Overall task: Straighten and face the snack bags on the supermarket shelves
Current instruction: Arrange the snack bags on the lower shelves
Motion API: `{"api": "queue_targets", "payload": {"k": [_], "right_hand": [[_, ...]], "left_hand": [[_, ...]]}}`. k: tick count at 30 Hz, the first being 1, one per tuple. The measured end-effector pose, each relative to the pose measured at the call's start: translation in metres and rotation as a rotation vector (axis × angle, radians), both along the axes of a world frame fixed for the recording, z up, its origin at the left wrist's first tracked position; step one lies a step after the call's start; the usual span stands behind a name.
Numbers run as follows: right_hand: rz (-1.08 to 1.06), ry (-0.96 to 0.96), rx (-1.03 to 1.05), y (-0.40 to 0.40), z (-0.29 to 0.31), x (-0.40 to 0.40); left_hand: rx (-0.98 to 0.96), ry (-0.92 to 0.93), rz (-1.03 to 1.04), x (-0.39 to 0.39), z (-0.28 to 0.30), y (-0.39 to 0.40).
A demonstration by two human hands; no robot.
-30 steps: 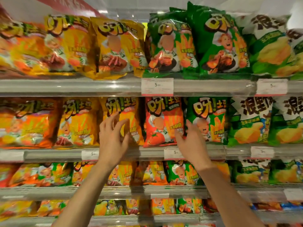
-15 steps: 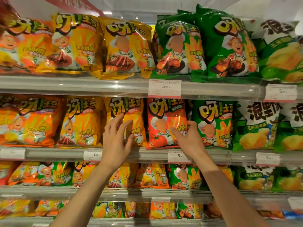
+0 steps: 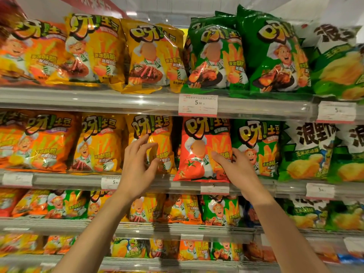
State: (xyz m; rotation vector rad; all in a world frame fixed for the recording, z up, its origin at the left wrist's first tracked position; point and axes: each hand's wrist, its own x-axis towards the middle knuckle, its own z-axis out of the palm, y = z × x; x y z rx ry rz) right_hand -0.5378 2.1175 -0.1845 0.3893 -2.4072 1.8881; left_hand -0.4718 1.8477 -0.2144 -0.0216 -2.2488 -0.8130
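- Since a second ago, the right hand (image 3: 238, 170) has slid from the green bag (image 3: 258, 148) across to the red tomato bag (image 3: 202, 150), while the left hand (image 3: 137, 164) stays in front of the yellow bag (image 3: 151, 138).
- Right fingers (image 3: 218, 156) lie spread on the red bag's lower right front, thumb by its right edge; no firm pinch is visible.
- Left fingers (image 3: 141, 139) are spread and slightly curled, tips at the yellow bag's face; contact cannot be told.
- Red bag stands upright on the second shelf (image 3: 59, 179), between yellow and green bags, its bottom edge overhanging the shelf rail above a price tag (image 3: 214, 189).
- More snack bags fill the shelves above and below.
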Motion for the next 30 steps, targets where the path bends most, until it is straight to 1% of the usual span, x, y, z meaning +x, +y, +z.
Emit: {"api": "queue_targets", "payload": {"k": [4,7,11,18,23,27,30], "right_hand": [[0.057,-0.063,-0.036,0.007,-0.017,0.011],[0.080,-0.094,-0.049,0.009,-0.031,0.016],[0.101,-0.144,-0.116,0.006,-0.045,0.025],[0.086,-0.112,-0.152,-0.011,-0.065,0.063],[0.022,-0.137,-0.126,-0.046,-0.074,0.089],[-0.047,-0.145,-0.082,-0.088,-0.085,0.123],[-0.070,-0.136,-0.134,-0.129,-0.094,0.156]], "left_hand": [[0.085,0.008,-0.012,0.012,0.008,0.001],[0.112,0.013,-0.009,0.018,0.010,0.000],[0.158,-0.024,-0.030,0.030,0.006,-0.003],[0.385,-0.127,-0.045,0.074,-0.018,-0.021],[0.513,-0.139,-0.056,0.115,-0.039,-0.056],[0.599,-0.152,-0.062,0.158,-0.052,-0.104],[0.647,-0.162,-0.053,0.194,-0.059,-0.153]]}}
